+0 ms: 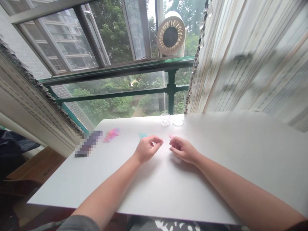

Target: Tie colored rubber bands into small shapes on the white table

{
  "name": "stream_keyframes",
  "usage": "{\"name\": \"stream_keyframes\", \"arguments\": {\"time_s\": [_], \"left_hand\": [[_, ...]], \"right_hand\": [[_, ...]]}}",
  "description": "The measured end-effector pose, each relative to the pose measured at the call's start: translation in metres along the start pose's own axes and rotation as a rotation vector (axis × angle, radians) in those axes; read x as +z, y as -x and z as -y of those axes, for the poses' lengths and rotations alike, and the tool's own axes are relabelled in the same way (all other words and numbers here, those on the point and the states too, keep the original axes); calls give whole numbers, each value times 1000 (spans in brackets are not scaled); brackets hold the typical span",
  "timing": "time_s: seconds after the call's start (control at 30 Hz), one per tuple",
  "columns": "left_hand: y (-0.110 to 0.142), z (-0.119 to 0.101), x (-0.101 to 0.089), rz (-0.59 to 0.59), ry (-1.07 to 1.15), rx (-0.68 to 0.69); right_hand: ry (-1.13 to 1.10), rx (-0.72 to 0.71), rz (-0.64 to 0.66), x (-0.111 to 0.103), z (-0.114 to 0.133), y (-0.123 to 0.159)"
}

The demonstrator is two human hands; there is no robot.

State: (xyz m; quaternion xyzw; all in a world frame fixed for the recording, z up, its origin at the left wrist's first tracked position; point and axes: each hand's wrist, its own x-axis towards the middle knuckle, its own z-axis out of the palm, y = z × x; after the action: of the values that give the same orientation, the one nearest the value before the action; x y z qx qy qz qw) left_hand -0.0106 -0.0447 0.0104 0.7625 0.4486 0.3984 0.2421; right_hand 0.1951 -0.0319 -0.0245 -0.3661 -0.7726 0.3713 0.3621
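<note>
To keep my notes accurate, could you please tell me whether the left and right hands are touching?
Apart: the head view shows the left hand and the right hand with bare white tabletop visible between them.

1. On my feed, the table (154,186) stands before the window (108,35), between a left curtain (31,93) and a right curtain (240,57).
2. On its left: an obscured object (89,144), then the left pile (112,134).
3. The middle pile (142,135) lies just behind my left hand (148,149).
4. The right pile (171,136) lies just behind my right hand (184,150).
5. Near the far edge: jar (165,119), lid (178,122) right of it.
</note>
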Motion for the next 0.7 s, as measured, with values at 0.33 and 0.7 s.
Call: {"name": "stream_keyframes", "arguments": {"time_s": [0.33,0.7], "left_hand": [[-3,3,38,-79,126,-53],[5,8,36,-3,124,-22]], "right_hand": [[6,-74,-108,0,4,0],[28,-66,-89,-1,5,1]]}}
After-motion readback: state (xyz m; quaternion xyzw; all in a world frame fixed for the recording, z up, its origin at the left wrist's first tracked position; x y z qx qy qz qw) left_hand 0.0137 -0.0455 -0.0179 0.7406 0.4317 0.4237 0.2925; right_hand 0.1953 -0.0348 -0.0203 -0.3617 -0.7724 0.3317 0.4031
